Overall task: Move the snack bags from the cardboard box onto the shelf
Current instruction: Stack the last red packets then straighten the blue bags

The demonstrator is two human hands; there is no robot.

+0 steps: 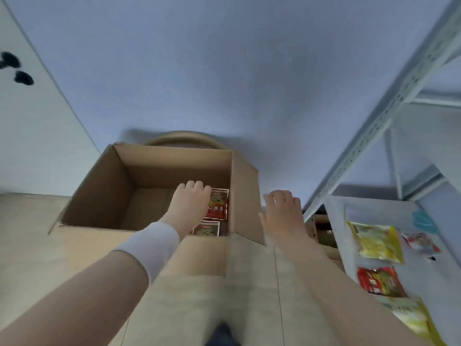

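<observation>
An open cardboard box (104,191) stands on the floor in front of me. Two red snack bags lie at its right side: one (219,203) further in, another (207,228) nearer to me. My left hand (189,203) reaches down into the box and rests over the further red bag, fingers curled down; whether it grips the bag is hidden. My right hand (282,211) hovers outside the box's right flap, fingers apart, holding nothing. The white shelf (336,216) on the right holds a yellow bag (376,243), a red bag (379,280) and another yellow bag (414,318).
A perforated metal shelf post (389,106) rises at the right. A blue wall lies behind the box, and a curved wooden chair back (184,138) shows just beyond it. A small red-and-white packet (421,243) lies further back on the shelf. Wooden floor below.
</observation>
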